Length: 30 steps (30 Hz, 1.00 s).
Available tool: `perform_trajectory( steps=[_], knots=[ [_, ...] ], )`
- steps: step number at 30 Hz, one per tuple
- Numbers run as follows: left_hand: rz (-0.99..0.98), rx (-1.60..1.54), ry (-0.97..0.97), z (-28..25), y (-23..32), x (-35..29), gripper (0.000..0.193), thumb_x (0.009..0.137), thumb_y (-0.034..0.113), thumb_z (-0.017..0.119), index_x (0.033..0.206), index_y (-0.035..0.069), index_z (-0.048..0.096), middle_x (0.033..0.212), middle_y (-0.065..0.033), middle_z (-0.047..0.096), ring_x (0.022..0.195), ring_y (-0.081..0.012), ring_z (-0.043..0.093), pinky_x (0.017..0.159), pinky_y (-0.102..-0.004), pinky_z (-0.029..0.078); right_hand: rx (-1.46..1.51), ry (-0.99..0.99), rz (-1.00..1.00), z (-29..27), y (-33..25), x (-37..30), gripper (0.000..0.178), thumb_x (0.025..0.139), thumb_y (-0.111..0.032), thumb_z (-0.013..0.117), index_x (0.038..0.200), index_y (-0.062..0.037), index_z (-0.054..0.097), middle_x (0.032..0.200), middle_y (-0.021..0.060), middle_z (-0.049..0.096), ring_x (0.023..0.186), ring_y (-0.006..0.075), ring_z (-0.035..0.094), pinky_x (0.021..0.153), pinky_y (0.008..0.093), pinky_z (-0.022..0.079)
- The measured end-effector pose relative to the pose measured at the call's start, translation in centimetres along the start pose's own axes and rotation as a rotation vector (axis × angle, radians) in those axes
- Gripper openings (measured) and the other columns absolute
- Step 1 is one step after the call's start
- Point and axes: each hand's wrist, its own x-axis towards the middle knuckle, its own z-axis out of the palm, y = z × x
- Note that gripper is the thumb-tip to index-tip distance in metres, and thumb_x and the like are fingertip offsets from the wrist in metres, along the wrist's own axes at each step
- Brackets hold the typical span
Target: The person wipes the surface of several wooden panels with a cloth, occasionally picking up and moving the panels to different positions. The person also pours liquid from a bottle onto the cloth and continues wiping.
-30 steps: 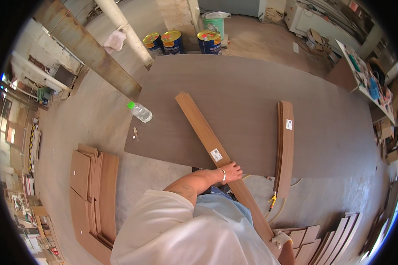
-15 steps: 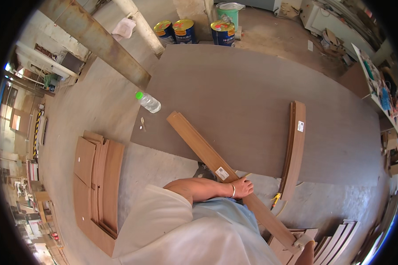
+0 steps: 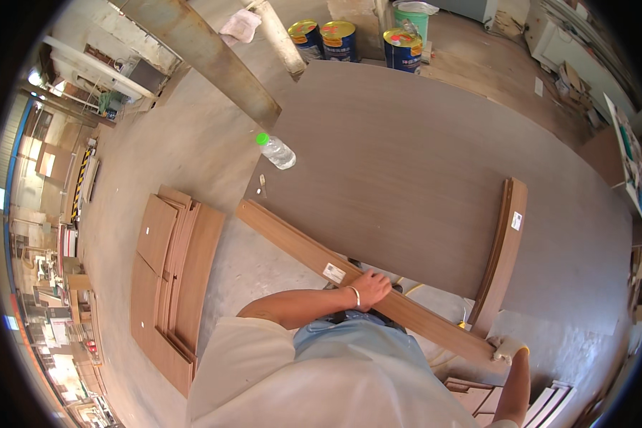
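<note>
Seen from the head camera, a person carries a long wooden plank (image 3: 378, 289) that runs diagonally from centre left to lower right of the frame, above a large brown board (image 3: 406, 164) lying on the concrete floor (image 3: 157, 164). The left hand (image 3: 369, 287), bare, lies over the plank near its paper label, fingers curled onto the top face. The right hand (image 3: 510, 349), in a pale glove, closes around the plank's lower right end. To move it well, both grips should stay level and the far end should clear the plastic bottle (image 3: 276, 150) and the curved plank (image 3: 503, 250) lying at right.
</note>
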Motion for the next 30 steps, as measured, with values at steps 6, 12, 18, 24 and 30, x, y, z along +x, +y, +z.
perform_trajectory(
  steps=[6, 12, 18, 24, 30],
  knots=[
    [-0.096, 0.019, -0.1, -0.8, -8.6, -5.7, 0.062, 0.063, 0.025, 0.088, 0.116, 0.006, 0.061, 0.112, -0.009, 0.058, 0.11, -0.0267, 0.055, 0.087, -0.0446, 0.043, -0.026, 0.002, -0.023, -1.2, -11.0, 1.6, 0.06, 0.063, -0.012, 0.087, 0.121, -0.016, 0.073, 0.087, 0.0024, 0.068, 0.071, 0.0185, 0.06, 0.06, 0.0396, 0.052],
    [-0.151, -0.075, -0.082, 0.5, -16.3, -8.0, 0.063, 0.062, 0.024, 0.087, 0.114, 0.005, 0.058, 0.114, -0.0101, 0.057, 0.112, -0.0286, 0.054, 0.091, -0.0465, 0.04, 0.299, 0.293, -0.499, 0.5, -13.7, 5.6, 0.033, 0.078, -0.004, 0.075, 0.11, -0.0021, 0.073, 0.082, 0.0028, 0.067, 0.063, 0.0171, 0.059, 0.058, 0.0355, 0.052],
    [-0.199, -0.122, -0.128, -0.2, -20.8, -8.8, 0.062, 0.064, 0.022, 0.085, 0.118, 0.006, 0.059, 0.115, -0.0088, 0.056, 0.115, -0.0267, 0.053, 0.09, -0.0484, 0.04, 1.007, 0.748, -0.063, -4.6, -16.5, 4.1, 0.021, 0.089, -0.002, 0.058, 0.106, -0.003, 0.071, 0.093, 0.0099, 0.068, 0.059, 0.0175, 0.061, 0.056, 0.0328, 0.053],
    [-0.238, -0.185, -0.081, 0.2, -22.5, -7.0, 0.061, 0.066, 0.019, 0.082, 0.12, 0.005, 0.058, 0.114, -0.009, 0.056, 0.112, -0.0271, 0.053, 0.09, -0.0477, 0.04, 1.575, 1.195, -0.353, -7.2, -12.3, 1.8, 0.038, 0.093, 0.0, 0.058, 0.13, -0.0022, 0.062, 0.121, 0.0088, 0.065, 0.106, 0.0187, 0.065, 0.086, 0.0324, 0.058],
    [-0.302, -0.202, -0.079, 0.8, -23.2, -8.6, 0.058, 0.066, 0.014, 0.078, 0.12, 0.004, 0.06, 0.111, -0.0101, 0.056, 0.109, -0.0287, 0.053, 0.091, -0.047, 0.039, 1.472, 1.079, -0.282, -3.2, -15.3, 3.3, 0.04, 0.095, 0.002, 0.058, 0.134, -0.0025, 0.06, 0.128, 0.0059, 0.063, 0.116, 0.0166, 0.06, 0.102, 0.0325, 0.051]
  ],
)
